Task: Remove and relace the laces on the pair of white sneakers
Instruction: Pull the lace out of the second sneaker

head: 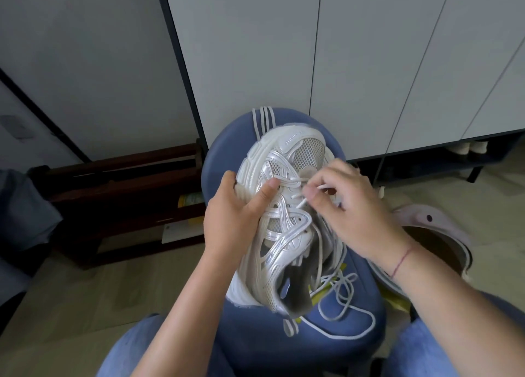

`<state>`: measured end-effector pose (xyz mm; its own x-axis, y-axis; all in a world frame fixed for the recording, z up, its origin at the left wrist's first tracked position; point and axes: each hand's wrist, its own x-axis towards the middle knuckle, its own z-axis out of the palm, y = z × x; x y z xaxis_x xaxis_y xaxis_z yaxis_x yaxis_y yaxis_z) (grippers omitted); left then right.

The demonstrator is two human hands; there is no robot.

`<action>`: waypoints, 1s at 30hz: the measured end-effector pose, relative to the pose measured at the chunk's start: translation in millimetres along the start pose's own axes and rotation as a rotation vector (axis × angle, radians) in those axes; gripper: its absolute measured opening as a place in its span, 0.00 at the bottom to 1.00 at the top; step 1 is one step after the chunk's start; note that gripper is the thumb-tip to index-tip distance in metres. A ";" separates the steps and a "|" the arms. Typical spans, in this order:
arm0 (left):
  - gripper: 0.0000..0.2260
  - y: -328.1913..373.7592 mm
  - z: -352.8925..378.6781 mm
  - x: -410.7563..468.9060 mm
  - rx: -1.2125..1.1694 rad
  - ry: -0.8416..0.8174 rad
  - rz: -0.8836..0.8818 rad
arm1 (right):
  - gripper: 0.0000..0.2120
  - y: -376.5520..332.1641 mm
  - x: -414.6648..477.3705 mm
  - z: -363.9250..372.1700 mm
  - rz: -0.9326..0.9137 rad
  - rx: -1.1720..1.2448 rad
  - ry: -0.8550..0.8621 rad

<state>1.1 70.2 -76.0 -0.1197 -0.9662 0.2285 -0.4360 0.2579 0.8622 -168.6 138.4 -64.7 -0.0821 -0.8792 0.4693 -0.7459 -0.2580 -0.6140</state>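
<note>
A person seated at a blue stool (335, 348) works on one white sneaker (287, 155), which lies tilted on its side across the middle of the seat, toe toward the far edge and heel toward the near edge. The left hand (230, 220) grips the shoe's outer side, its thumb (265, 190) pressed on the upper beside the eyelets. The right hand (352, 206) pinches the end of the lace (301, 203) between thumb and fingertips just over the tongue. Only the rows nearest the toe appear threaded, so the relacing looks early. The rest of the lace lies in loose coils (342, 283) near the seat's near right edge. The risks from here seem plain: the tilted shoe could roll if the left hand eases, the tip could miss or skip an eyelet, and the slack could tangle or slide off the near right edge.
</note>
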 end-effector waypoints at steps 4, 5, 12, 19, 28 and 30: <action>0.31 0.5 0.7 -0.6 0.040 0.011 0.016 | 0.14 0.1 1.1 10.1 -0.100 -0.187 0.031; 0.31 0.2 0.7 -0.6 0.043 0.011 0.017 | 0.13 -0.1 1.6 9.8 -0.108 -0.145 0.046; 0.30 -3.5 -4.0 2.8 -0.106 0.027 -0.020 | 0.16 12.4 7.3 -13.1 0.344 0.407 0.317; 0.29 -4.8 -2.7 3.8 -0.038 0.024 -0.024 | 0.11 9.1 3.0 -4.4 0.157 0.049 0.069; 0.30 -3.9 -1.1 2.4 -0.021 0.024 -0.007 | 0.21 2.2 1.3 10.2 -0.124 -0.326 0.099; 0.30 -4.3 -0.9 2.3 -0.020 0.022 -0.005 | 0.21 1.7 0.7 11.6 -0.138 -0.366 0.082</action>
<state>3.6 66.9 -78.8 -0.0981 -0.9673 0.2341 -0.4184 0.2535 0.8722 -162.2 132.7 -72.9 -0.0057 -0.8077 0.5896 -0.9385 -0.1992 -0.2820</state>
